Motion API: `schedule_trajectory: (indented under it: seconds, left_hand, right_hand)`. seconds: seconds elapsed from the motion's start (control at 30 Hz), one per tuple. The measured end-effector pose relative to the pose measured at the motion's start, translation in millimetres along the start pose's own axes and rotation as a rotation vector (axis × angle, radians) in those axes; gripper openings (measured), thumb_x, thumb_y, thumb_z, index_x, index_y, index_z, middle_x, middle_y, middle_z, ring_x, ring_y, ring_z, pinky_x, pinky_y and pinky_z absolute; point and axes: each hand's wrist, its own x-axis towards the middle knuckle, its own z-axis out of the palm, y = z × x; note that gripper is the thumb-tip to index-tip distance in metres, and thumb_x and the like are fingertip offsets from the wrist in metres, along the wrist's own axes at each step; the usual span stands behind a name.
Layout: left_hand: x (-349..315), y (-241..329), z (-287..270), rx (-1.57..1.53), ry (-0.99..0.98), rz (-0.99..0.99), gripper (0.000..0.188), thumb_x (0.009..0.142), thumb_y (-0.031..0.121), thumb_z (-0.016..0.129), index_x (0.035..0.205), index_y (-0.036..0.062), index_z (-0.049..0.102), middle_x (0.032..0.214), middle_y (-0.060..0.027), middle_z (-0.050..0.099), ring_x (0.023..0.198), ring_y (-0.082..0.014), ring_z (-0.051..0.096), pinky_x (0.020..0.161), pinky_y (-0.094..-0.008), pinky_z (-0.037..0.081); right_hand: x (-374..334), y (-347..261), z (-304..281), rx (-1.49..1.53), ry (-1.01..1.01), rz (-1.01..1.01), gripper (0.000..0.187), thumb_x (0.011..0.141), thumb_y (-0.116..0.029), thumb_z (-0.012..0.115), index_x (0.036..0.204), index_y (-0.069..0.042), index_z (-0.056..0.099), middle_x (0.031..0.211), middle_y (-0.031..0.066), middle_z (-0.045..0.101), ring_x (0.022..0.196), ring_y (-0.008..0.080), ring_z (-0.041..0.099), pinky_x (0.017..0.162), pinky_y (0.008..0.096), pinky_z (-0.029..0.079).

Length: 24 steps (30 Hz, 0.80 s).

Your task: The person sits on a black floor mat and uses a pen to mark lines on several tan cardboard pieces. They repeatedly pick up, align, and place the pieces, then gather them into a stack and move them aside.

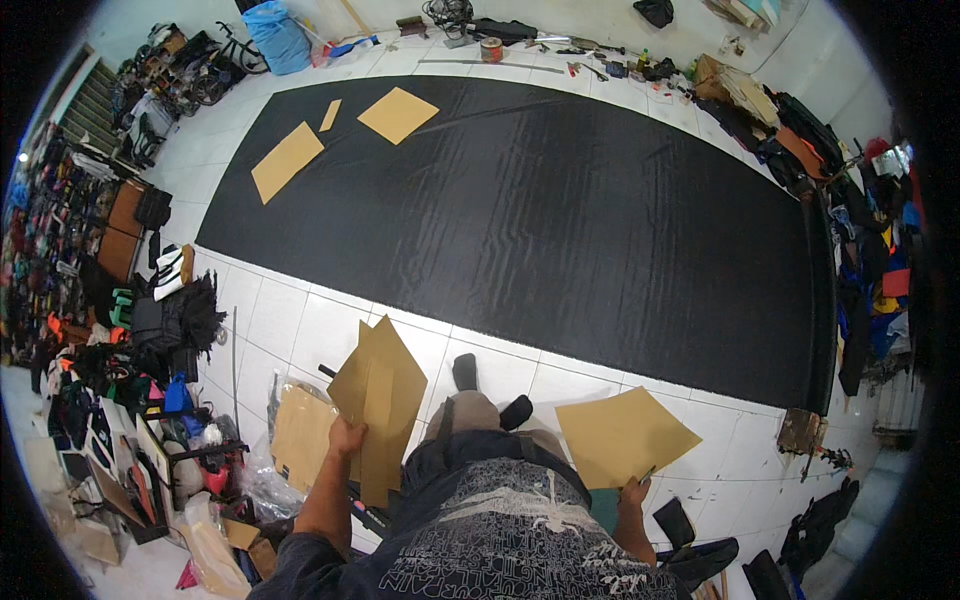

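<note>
Tan cardboard sheets (398, 375): left of legs (466, 411); likely light, stiff, crease-prone; best gripped along edges
Left hand (347, 437): pinching their outer edge
Right hand (633, 492): at near edge of single cardboard sheet (625, 435); cannot tell grip

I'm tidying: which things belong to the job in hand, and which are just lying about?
Apparently in use:
brown panels in left hand
brown sheet by right hand
black sheeting
tan pieces on it

Seemingly lying about:
blue bag
red tin
</note>
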Motion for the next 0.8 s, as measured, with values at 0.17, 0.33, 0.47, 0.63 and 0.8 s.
schedule_trajectory:
  seconds: [0.17, 0.33, 0.47, 0.63, 0.8]
  left_hand:
    - [3, 20, 18, -0.075, -0.033, -0.052, 0.053, 0.073, 0.022, 0.067, 0.123, 0.0085, 0.054, 0.112, -0.0185, 0.064, 0.107, -0.0366, 0.060, 0.089, -0.0422, 0.048]
    - [1, 35, 14, -0.049, -0.033, -0.037, 0.053, 0.073, 0.022, 0.068, 0.123, 0.0082, 0.055, 0.112, -0.0193, 0.064, 0.107, -0.0368, 0.060, 0.090, -0.0421, 0.048]
    - [-4, -7, -10, -0.037, 0.007, -0.047, 0.053, 0.073, 0.022, 0.068, 0.122, 0.0080, 0.055, 0.111, -0.0196, 0.064, 0.107, -0.0367, 0.060, 0.090, -0.0418, 0.048]
    - [15, 29, 15, -0.079, -0.051, -0.004, 0.052, 0.073, 0.021, 0.068, 0.122, 0.0077, 0.055, 0.111, -0.0194, 0.065, 0.106, -0.0363, 0.061, 0.089, -0.0411, 0.048]
    - [1, 42, -4, 0.031, -0.013, -0.028, 0.051, 0.073, 0.020, 0.069, 0.121, 0.0080, 0.056, 0.111, -0.0189, 0.065, 0.105, -0.0358, 0.061, 0.089, -0.0410, 0.048]
  right_hand:
    - [65, 51, -38, -0.150, 0.063, -0.221, 0.041, 0.088, -0.008, 0.047, 0.125, 0.000, 0.032, 0.086, 0.0128, 0.054, 0.062, 0.0202, 0.052, 0.052, 0.0315, 0.040]
    - [64, 56, -40, -0.288, 0.078, -0.231, 0.033, 0.090, -0.011, 0.047, 0.120, -0.005, 0.034, 0.072, 0.0083, 0.051, 0.045, 0.0157, 0.047, 0.036, 0.0298, 0.034]
    - [5, 26, 13, -0.295, 0.017, 0.091, 0.029, 0.090, -0.013, 0.047, 0.116, -0.006, 0.036, 0.071, 0.0076, 0.051, 0.044, 0.0154, 0.046, 0.035, 0.0306, 0.033]
    - [29, 33, -29, -0.317, 0.069, -0.191, 0.026, 0.091, -0.013, 0.047, 0.113, -0.005, 0.037, 0.074, 0.0087, 0.052, 0.048, 0.0159, 0.048, 0.037, 0.0315, 0.036]
    - [13, 31, -7, -0.048, -0.095, -0.344, 0.024, 0.091, -0.011, 0.047, 0.111, -0.002, 0.037, 0.087, 0.0124, 0.055, 0.066, 0.0175, 0.057, 0.048, 0.0321, 0.045]
